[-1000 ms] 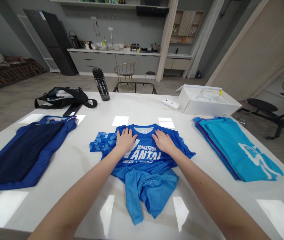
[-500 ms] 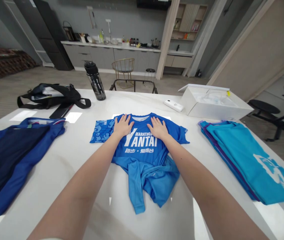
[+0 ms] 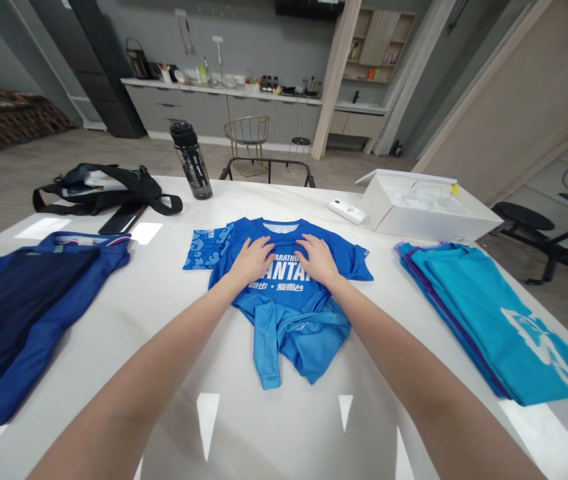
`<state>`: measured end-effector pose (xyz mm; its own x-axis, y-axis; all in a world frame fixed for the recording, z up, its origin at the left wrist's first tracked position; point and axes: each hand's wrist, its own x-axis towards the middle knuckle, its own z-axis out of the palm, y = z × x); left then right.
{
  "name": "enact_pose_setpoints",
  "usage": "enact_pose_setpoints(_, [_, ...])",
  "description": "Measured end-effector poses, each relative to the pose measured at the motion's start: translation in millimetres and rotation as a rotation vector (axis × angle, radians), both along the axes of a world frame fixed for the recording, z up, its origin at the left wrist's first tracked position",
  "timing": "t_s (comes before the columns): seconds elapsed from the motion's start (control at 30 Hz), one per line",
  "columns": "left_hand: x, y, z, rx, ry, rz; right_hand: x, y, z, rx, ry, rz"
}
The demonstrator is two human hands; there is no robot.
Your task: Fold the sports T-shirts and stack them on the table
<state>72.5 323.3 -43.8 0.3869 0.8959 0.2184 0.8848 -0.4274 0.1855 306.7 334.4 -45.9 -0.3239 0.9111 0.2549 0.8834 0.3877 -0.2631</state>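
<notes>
A blue T-shirt (image 3: 284, 301) with white lettering lies on the white table, its collar facing away from me and its lower part bunched and folded. My left hand (image 3: 254, 259) rests on the left side of the chest, fingers spread over the cloth. On the right side of the chest lies my right hand (image 3: 317, 257), also with its fingers apart. Both hands partly cover the lettering. The patterned left sleeve (image 3: 208, 248) is spread out flat, and the right sleeve (image 3: 359, 264) points to the right.
Dark blue clothes (image 3: 29, 300) lie at the left, turquoise and purple folded shirts (image 3: 494, 313) at the right. Along the far edge are a black bag (image 3: 109, 189), a phone (image 3: 121, 219), a bottle (image 3: 192, 163), a white device (image 3: 347, 211) and a white box (image 3: 429, 210).
My hands have moved slightly closer together, and their fingers are more bent. The shirt's collar and lower folds have shifted away from me, with new wrinkles at the chest.
</notes>
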Motion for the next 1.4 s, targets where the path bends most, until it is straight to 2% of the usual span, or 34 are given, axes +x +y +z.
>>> enact_pose_setpoints(0.07, [6, -23, 0.5, -0.085, 0.014, -0.048, 3, -21, 1.4, -0.055, -0.010, 0.058])
enact_pose_setpoints(0.17, [12, -52, 3.0, -0.083, 0.019, -0.033, 10, -52, 6.0, -0.121, -0.040, 0.062])
enact_pose_setpoints(0.27, [13, -81, 9.0, -0.087, -0.006, -0.060, 17, -86, 17.1, -0.078, -0.009, 0.077])
enact_pose_setpoints(0.37, [9, -118, 16.7, -0.135, -0.081, -0.133, 22, -129, 31.1, -0.046, 0.102, 0.192])
enact_pose_setpoints(0.43, [5, -147, 21.0, -0.171, -0.133, -0.172, 24, -159, 37.4, -0.093, 0.150, 0.265])
enact_pose_setpoints(0.53, [1, -187, 24.1, -0.188, -0.158, -0.198, 25, -196, 37.6, -0.153, 0.125, 0.282])
enact_pose_setpoints(0.63, [0, -215, 24.2, -0.143, -0.122, -0.207, 25, -216, 31.9, -0.145, 0.074, 0.220])
enact_pose_setpoints(0.73, [-1, -230, 25.5, -0.078, -0.050, -0.189, 25, -227, 31.7, -0.129, 0.046, 0.183])
enact_pose_setpoints(0.87, [-14, -242, 33.8, -0.025, -0.016, -0.134, 29, -250, 45.0, -0.096, 0.053, 0.189])
enact_pose_setpoints(0.97, [-33, -259, 43.3, -0.028, -0.080, -0.136, 36, -276, 54.1, -0.081, 0.027, 0.255])
enact_pose_setpoints(1.1, [-63, -287, 52.9, -0.065, -0.210, -0.141, 54, -307, 55.5, -0.088, -0.014, 0.332])
enact_pose_setpoints(1.27, [-102, -305, 52.9, -0.112, -0.203, -0.078, 79, -328, 55.6, -0.067, 0.054, 0.252])
enact_pose_setpoints(1.4, [-124, -314, 54.8, -0.198, -0.161, -0.077, 88, -339, 55.5, -0.161, 0.074, 0.236])
